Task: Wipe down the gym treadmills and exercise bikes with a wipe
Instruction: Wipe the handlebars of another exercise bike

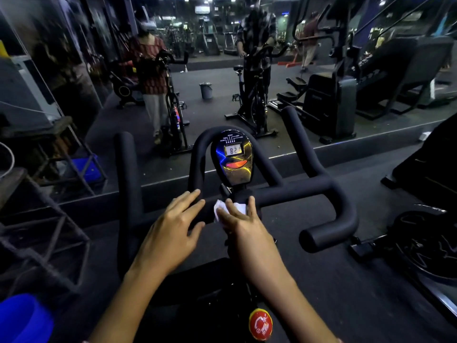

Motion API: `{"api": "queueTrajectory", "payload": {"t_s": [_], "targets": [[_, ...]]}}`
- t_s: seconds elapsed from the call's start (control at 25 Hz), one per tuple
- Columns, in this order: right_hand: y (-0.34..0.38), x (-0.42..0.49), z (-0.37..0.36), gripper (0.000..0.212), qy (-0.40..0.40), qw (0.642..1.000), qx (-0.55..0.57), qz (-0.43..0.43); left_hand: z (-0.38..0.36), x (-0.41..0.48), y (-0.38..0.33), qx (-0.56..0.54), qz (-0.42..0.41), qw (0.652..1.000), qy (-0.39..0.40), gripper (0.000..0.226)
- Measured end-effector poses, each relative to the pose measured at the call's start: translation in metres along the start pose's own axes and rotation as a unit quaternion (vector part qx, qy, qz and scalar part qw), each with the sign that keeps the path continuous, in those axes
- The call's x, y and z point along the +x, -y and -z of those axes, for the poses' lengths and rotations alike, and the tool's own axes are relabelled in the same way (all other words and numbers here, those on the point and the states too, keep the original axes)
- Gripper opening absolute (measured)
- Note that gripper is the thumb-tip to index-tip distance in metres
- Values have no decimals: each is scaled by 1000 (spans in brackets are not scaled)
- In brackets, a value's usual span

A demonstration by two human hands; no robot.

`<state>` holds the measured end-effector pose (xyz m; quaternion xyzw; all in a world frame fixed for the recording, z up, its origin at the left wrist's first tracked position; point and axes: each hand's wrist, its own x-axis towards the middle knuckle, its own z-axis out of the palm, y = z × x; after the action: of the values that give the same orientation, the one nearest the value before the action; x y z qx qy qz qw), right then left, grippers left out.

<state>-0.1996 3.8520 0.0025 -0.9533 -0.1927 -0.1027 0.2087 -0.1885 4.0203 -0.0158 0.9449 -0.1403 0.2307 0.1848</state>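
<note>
An exercise bike's black padded handlebar (pixel 309 186) fills the middle of the view, with a small glossy console (pixel 233 157) showing digits at its centre. My right hand (pixel 243 224) presses a crumpled white wipe (pixel 222 207) against the handlebar's centre, just below the console. My left hand (pixel 173 229) hovers beside it with fingers spread and straight, its fingertips at the bar's inner loop, holding nothing.
A wall mirror (pixel 222 70) ahead reflects bikes, a bucket and people. A red knob (pixel 260 324) sits on the bike frame below. A blue tub (pixel 22 318) is at the lower left, metal racks (pixel 49 231) on the left, another machine's wheel (pixel 425 243) at right.
</note>
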Motion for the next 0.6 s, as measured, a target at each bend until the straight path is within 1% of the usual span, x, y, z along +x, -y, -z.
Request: {"api": "queueTrajectory", "payload": {"t_s": [0.04, 0.12, 0.16, 0.2, 0.28, 0.32, 0.4, 0.44, 0.52, 0.56, 0.6], "targets": [[-2, 1, 6, 65, -12, 1000, 25, -7, 2, -4, 3, -13, 12, 1000, 5, 48], [-10, 6, 13, 63, -71, 991, 78, -78, 3, -11, 4, -53, 30, 998, 16, 53], [-15, 9, 11, 64, -83, 987, 88, -110, 3, -12, 3, -69, 37, 997, 20, 54], [-15, 12, 7, 66, -76, 986, 77, -125, 2, -12, 3, -79, 43, 996, 23, 54], [-7, 15, -4, 69, -49, 991, 25, -121, 2, -12, 3, -95, 56, 993, 29, 53], [-2, 17, -9, 70, -48, 993, 8, -109, 3, -11, 4, -104, 58, 992, 31, 52], [9, 17, -15, 69, -43, 996, -13, -77, 6, -10, 5, -123, 54, 990, 34, 49], [15, 17, -16, 67, -23, 998, -9, -65, 10, -10, 5, -131, 52, 989, 38, 48], [26, 13, -17, 61, 17, 998, 40, -54, 16, -7, 3, -146, 49, 987, 49, 45], [33, 8, -17, 56, 11, 994, 85, -66, 20, -6, 4, -154, 40, 986, 58, 44], [40, 1, -14, 50, -28, 985, 143, -93, 24, -5, 4, -159, 22, 985, 68, 43]]}}
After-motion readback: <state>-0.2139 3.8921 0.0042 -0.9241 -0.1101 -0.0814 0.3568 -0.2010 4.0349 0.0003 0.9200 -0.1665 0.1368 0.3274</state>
